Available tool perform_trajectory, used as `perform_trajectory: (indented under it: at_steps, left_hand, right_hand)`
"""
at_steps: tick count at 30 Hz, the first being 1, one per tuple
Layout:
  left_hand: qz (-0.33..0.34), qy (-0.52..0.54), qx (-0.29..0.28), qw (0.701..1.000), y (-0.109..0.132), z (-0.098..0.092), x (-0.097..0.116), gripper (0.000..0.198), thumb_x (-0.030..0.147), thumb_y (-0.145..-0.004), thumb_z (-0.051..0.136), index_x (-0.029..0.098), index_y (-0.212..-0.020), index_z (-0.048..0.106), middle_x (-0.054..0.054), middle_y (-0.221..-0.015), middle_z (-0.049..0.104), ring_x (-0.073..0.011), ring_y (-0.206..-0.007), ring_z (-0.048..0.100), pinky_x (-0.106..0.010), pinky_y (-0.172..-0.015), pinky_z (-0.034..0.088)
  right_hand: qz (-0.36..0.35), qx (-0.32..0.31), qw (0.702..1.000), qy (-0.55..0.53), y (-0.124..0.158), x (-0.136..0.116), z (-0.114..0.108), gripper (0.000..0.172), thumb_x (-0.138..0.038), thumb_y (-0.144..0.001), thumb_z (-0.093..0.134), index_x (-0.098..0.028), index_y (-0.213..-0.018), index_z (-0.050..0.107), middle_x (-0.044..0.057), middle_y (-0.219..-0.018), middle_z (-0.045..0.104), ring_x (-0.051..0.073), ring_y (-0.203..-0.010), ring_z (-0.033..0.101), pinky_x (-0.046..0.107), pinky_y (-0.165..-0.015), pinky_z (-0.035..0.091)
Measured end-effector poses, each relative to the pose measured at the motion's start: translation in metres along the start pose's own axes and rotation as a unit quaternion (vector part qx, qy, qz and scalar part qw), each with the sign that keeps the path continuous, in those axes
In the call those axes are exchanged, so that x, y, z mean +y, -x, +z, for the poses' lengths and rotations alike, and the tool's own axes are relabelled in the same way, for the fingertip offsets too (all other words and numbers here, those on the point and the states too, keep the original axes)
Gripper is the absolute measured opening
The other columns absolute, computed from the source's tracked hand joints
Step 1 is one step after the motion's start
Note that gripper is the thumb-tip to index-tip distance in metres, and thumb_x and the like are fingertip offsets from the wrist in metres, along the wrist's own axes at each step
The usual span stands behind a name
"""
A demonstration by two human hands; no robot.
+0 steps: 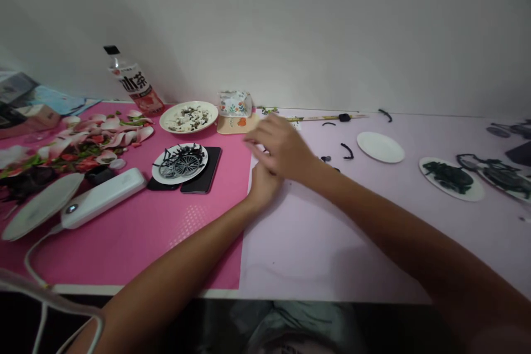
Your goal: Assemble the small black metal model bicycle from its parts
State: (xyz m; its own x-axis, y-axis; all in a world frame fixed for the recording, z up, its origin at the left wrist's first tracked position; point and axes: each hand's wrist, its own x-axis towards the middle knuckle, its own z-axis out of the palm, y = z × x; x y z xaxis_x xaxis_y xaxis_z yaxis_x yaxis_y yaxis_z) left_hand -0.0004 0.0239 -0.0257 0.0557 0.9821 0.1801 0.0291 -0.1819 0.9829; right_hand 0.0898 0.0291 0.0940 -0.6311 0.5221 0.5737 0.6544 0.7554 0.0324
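Hands [286, 146] together, right over left, grip unclear | round white plate [161, 177], spoked black wheel [186, 165] | smooth pink sheet [166, 232]

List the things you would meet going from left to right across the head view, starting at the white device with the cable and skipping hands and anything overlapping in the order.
White device → plate of black spoked pieces → floral packet → curved black piece → plain white plate → plate of dark pieces
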Motion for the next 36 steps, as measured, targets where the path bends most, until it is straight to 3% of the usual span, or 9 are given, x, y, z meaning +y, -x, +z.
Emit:
perform_trajectory:
  at_steps: [4,6,9,20,26,29,36]
  left_hand:
    - [-0.012,0.013,0.003,1.000,0.002,0.001,0.007,0.028,0.023,-0.083,0.079,0.018,-0.108,0.068,-0.009,-0.106,0.079,-0.0187,-0.087,0.074,-0.031,-0.079,0.059]
    - [-0.022,0.010,0.006,1.000,0.003,0.001,0.011,0.027,0.022,-0.083,0.079,0.018,-0.108,0.068,-0.010,-0.109,0.079,-0.0183,-0.088,0.075,-0.030,-0.080,0.059]
    - [-0.028,0.002,0.004,1.000,0.004,0.000,0.015,0.027,0.020,-0.083,0.079,0.018,-0.108,0.069,-0.010,-0.111,0.079,-0.0190,-0.091,0.075,-0.030,-0.081,0.059]
    - [-0.027,0.010,-0.004,1.000,0.008,-0.001,0.021,0.025,0.018,-0.084,0.078,0.017,-0.107,0.068,-0.010,-0.112,0.078,-0.0173,-0.091,0.075,-0.031,-0.087,0.060]
    - [-0.027,0.012,-0.009,1.000,0.009,0.000,0.022,0.026,0.016,-0.084,0.078,0.016,-0.108,0.069,-0.011,-0.113,0.078,-0.0166,-0.089,0.075,-0.028,-0.081,0.059]
    - [-0.033,0.020,-0.017,0.999,0.009,0.002,0.022,0.031,0.016,-0.085,0.078,0.014,-0.115,0.072,-0.013,-0.114,0.079,-0.0166,-0.087,0.075,-0.027,-0.078,0.060]
    - [-0.032,0.006,-0.039,0.999,0.011,0.002,0.021,0.035,0.021,-0.085,0.082,0.012,-0.119,0.077,-0.015,-0.114,0.082,-0.0196,-0.091,0.078,-0.028,-0.079,0.061]
  right_hand:
    - [0.153,-0.039,0.987,0.001,0.099,0.054,-0.015,0.025,-0.035,-0.104,0.059,-0.022,-0.091,0.076,0.011,-0.088,0.074,0.031,-0.094,0.061,0.047,-0.087,0.049]
    - [0.193,-0.065,0.979,-0.007,0.135,0.062,-0.015,0.023,-0.038,-0.101,0.065,-0.022,-0.088,0.076,0.011,-0.088,0.075,0.031,-0.093,0.061,0.047,-0.086,0.049]
    - [0.210,-0.074,0.975,-0.009,0.164,0.059,-0.009,0.021,-0.038,-0.100,0.066,-0.022,-0.094,0.078,0.012,-0.097,0.078,0.032,-0.097,0.062,0.049,-0.089,0.050]
    - [0.235,-0.048,0.971,0.021,0.171,0.064,0.009,0.015,-0.029,-0.101,0.068,-0.021,-0.094,0.078,0.010,-0.097,0.079,0.032,-0.101,0.061,0.049,-0.091,0.051]
    - [0.278,0.089,0.954,-0.067,0.164,0.053,0.008,0.016,-0.033,-0.103,0.066,-0.022,-0.101,0.078,0.009,-0.094,0.078,0.027,-0.090,0.068,0.043,-0.080,0.057]
    - [0.257,0.157,0.949,-0.099,0.157,0.042,0.007,0.014,-0.033,-0.102,0.069,-0.024,-0.103,0.080,0.008,-0.095,0.079,0.025,-0.090,0.071,0.040,-0.075,0.058]
    - [0.187,0.201,0.955,-0.110,0.149,0.027,0.010,0.012,-0.025,-0.102,0.071,-0.025,-0.105,0.082,0.007,-0.091,0.079,0.024,-0.087,0.070,0.040,-0.072,0.059]
